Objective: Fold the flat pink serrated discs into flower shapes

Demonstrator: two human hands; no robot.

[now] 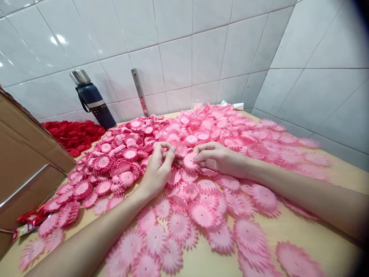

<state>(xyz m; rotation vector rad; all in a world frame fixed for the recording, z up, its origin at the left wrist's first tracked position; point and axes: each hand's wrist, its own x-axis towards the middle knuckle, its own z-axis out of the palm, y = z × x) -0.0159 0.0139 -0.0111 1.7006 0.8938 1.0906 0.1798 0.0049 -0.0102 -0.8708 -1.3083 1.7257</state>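
Note:
Over the heap of pink scalloped paper-like flower discs (129, 154), both of my hands work close together. Between thumb and fingers, my right hand (213, 157) pinches the edge of one pale pink flower disc (190, 161) with a small hole in its middle. My left hand (162, 163) is closed in a pinch just to the left of that disc. Its fingertips are partly hidden, and what they hold cannot be made out. Loose pink discs (203, 213) lie singly and in overlapping stacks below my hands.
A dark blue flask (96, 102) leans by the tiled wall (175, 50), beside a red heap of discs (76, 134). A metal strip (140, 92) rests against the tiles. A cardboard box (29, 154) stands left, near a red wrapper (31, 219), on the wooden table (207, 257).

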